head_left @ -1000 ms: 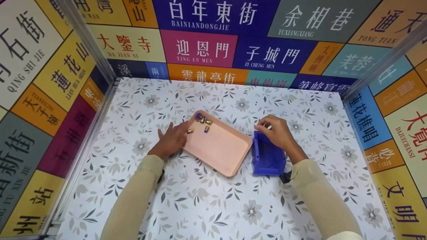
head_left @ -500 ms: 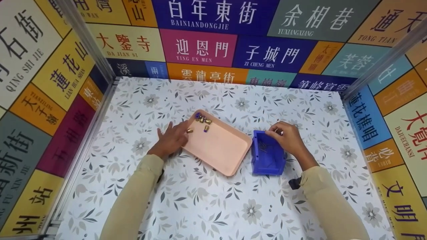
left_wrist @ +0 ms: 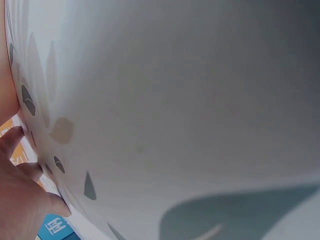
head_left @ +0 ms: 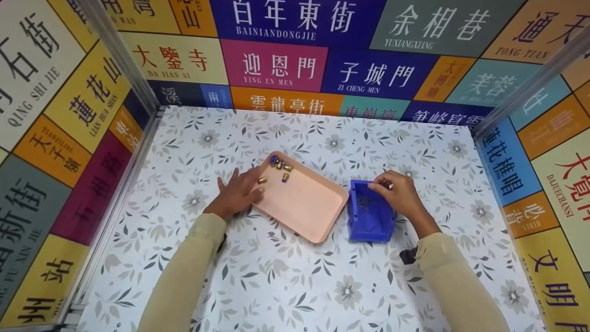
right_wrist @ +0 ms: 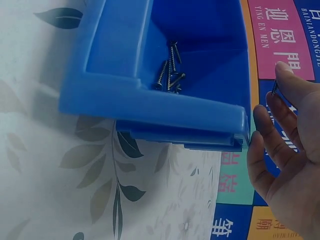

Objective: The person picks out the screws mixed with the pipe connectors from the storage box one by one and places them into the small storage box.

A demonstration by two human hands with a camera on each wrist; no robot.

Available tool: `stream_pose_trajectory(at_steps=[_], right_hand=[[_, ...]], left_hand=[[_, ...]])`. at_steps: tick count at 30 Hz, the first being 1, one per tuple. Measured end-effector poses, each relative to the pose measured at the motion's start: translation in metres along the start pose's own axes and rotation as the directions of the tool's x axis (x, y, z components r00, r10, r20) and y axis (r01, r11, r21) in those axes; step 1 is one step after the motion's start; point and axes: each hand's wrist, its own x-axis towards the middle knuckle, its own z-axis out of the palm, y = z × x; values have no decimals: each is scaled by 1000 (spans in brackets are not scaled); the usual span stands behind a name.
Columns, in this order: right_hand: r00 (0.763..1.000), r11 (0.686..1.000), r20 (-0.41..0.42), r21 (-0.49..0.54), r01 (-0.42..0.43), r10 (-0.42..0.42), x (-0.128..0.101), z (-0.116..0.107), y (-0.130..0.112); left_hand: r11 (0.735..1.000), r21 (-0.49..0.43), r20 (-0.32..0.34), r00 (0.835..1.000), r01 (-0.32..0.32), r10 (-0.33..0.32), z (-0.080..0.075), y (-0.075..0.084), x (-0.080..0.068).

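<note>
Between thumb and index finger, my right hand point(head_left: 400, 192) pinches a small dark screw point(right_wrist: 274, 88), close over the far right part of the blue bin point(head_left: 371, 235). Several more screws point(right_wrist: 169, 72) lie loose on the bin's floor. My left hand point(head_left: 236, 192) rests at the left edge of the pink tray point(head_left: 302, 210), its fingers spread and the thumb over the rim. Small brass-coloured pieces point(head_left: 287, 168), some with purple-blue ends, lie in the tray's far left corner; one brass piece point(head_left: 262, 180) sits by the left fingertips. The left wrist view shows only part of that hand's fingers point(left_wrist: 30, 170).
Tray and bin stand side by side on a table point(head_left: 184, 276) covered in a leaf-and-flower print. Panels with large Chinese characters point(head_left: 286, 64) wall in the back and both sides, with metal posts point(head_left: 124, 55) at the corners.
My right hand has shifted right and slightly nearer along the bin's far end, which uncovers the screws inside. The left thumb has moved a little over the tray; tray and bin have stayed put.
</note>
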Motion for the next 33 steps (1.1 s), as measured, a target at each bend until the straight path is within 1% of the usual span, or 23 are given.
stream_pose_trajectory(at_steps=[6,12,14,18,23,28,33], right_hand=[[1000,1000,2,-11,-2,2,1,2,1],[1000,1000,-1,4,-3,3,2,2,0],[1000,1000,-2,14,-4,4,4,2,-2],[1000,999,-2,40,-4,4,10,6,-10],[1000,996,-11,84,27,-27,21,19,-22],[999,990,-8,127,53,-52,33,35,-38],[998,980,4,190,62,-64,46,53,-55]], left_hand=[[1000,20,-1,1000,13,-13,0,0,2],[999,38,13,999,33,-34,-1,1,1],[998,42,16,999,41,-42,-2,1,1],[998,50,11,999,32,-32,-3,1,0],[998,45,5,999,32,-32,-3,2,0],[999,37,13,999,32,-33,-2,3,-1],[999,50,1,1000,11,-11,0,2,1]])
